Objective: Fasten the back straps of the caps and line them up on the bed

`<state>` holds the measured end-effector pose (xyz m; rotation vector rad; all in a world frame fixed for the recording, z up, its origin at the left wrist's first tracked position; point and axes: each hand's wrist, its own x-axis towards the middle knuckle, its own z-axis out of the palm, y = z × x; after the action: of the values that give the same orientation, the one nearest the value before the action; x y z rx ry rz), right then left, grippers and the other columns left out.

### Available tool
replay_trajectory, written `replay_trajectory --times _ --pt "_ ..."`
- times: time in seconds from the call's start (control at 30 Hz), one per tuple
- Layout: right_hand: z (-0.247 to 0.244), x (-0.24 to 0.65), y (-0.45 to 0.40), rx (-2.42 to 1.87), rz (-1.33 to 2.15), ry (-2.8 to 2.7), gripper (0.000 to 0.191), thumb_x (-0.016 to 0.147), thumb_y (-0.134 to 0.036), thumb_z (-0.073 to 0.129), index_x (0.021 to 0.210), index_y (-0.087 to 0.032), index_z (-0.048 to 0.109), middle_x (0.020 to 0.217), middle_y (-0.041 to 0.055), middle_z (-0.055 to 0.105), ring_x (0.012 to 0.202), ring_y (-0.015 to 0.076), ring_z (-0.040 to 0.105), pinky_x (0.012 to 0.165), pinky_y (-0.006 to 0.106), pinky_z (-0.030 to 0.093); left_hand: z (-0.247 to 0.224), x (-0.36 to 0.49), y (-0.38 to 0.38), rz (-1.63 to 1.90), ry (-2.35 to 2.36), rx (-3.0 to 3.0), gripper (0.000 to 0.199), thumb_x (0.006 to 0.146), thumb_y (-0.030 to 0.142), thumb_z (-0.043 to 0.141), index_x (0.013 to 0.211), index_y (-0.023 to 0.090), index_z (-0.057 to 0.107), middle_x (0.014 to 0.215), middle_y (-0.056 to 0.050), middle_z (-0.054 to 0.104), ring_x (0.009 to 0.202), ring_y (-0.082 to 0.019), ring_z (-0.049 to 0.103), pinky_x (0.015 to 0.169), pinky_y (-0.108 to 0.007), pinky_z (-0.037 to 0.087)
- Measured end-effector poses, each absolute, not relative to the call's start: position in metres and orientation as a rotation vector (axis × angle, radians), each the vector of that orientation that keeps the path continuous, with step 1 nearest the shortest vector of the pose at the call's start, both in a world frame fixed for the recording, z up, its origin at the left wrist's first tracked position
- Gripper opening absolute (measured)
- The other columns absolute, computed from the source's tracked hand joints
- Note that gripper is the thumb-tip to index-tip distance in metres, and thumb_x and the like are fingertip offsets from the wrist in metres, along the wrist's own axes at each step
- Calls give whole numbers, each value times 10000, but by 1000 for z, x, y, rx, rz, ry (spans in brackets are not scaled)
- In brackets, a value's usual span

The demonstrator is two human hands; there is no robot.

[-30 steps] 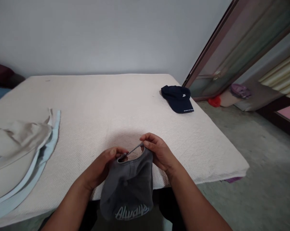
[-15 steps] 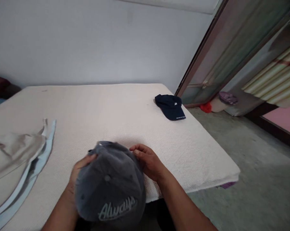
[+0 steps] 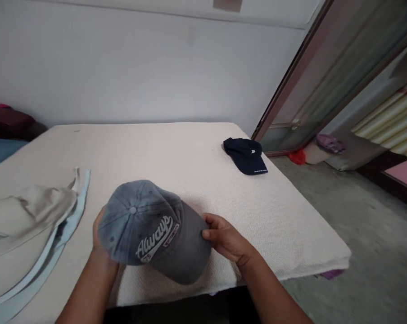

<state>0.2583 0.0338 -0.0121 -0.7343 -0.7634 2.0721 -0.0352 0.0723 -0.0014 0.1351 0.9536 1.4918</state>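
A grey-blue baseball cap (image 3: 149, 229) with "Always" lettering is held between my two hands, its brim pointing to the lower right. My left hand (image 3: 98, 234) grips the crown's left side, its fingers mostly hidden behind and under the cloth. With thumb and fingers, my right hand (image 3: 223, 236) pinches the outer edge of the brim. A navy cap (image 3: 244, 155) with small white marks lies beyond, near the right edge of the bed. At the left are a beige sun hat (image 3: 31, 211) and a light blue brim or hat (image 3: 68, 225) beneath it.
A cream textured cover (image 3: 149, 148) spreads over the bed, which meets a pale wall (image 3: 139, 67). Dark red items (image 3: 11, 121) are at the far left. Right of the bed are a concrete floor (image 3: 318, 193), a sliding door frame (image 3: 291, 76) and a striped curtain (image 3: 389, 121).
The grey-blue cap has turned so its brim swings from toward me to the lower right. My right hand has moved from the cap's back to the brim edge. The view has shifted slightly.
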Motion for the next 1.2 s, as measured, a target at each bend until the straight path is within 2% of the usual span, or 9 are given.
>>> replay_trajectory --times 0.1,0.2,0.37,0.6,0.73,0.87,0.97,1.1,1.2 --pt "-6 268 39 -708 1915 -713 231 711 -242 749 902 -162 648 815 19 657 682 114 601 652 234 459 4 -28 73 1410 978 31 325 908 224 360 790 173 658 628 -46 724 551 -189 677 601 -305 583" --pt "-3 280 43 -702 1820 -718 215 748 -275 719 924 -177 644 801 20 670 669 116 614 665 241 476 7 -15 72 1327 973 23 278 905 272 417 789 154 641 637 -61 716 548 -194 676 526 -298 568" --pt "-7 293 50 -748 1766 -715 235 745 -259 718 955 -176 650 821 24 690 691 117 639 682 228 490 4 1 69 1267 987 24 347 925 312 348 790 127 609 642 -75 661 533 -174 630 487 -292 545" --pt "-18 300 79 -800 1623 -628 229 706 -220 739 913 -184 646 842 8 705 702 110 647 698 222 510 -6 12 67 1289 1087 -1 218 877 130 431 789 93 627 809 -100 656 675 -141 640 559 -224 550" --pt "-13 303 117 -769 1434 -607 219 682 -209 750 863 -216 628 839 -17 707 756 115 652 739 246 522 -4 21 65 1190 1009 38 179 830 42 469 780 89 634 792 -79 642 603 -105 606 503 -187 523" --pt "2 319 167 -752 1263 -657 194 705 -214 708 873 -231 612 903 -11 697 823 122 643 746 266 524 -7 22 63 1142 978 42 163 824 30 482 782 94 626 757 -57 615 554 -89 577 467 -178 507" --pt "-2 338 198 -925 1104 -616 153 727 -227 655 866 -219 590 853 -9 675 780 119 628 681 259 525 -9 19 62 1143 965 35 162 832 37 477 779 102 615 741 -49 599 545 -91 570 457 -187 505" --pt "-32 359 211 -1117 1063 -548 173 674 -219 682 760 -179 536 628 -20 590 578 125 569 512 255 489 -9 18 60 1151 978 7 170 836 40 463 763 105 603 724 -45 591 520 -84 550 427 -180 487" --pt "-51 366 202 -1240 986 -506 182 680 -222 662 735 -180 494 593 -29 555 529 119 548 488 260 483 -8 18 58 1157 980 6 161 829 35 471 760 106 598 729 -44 595 520 -81 549 420 -175 477"
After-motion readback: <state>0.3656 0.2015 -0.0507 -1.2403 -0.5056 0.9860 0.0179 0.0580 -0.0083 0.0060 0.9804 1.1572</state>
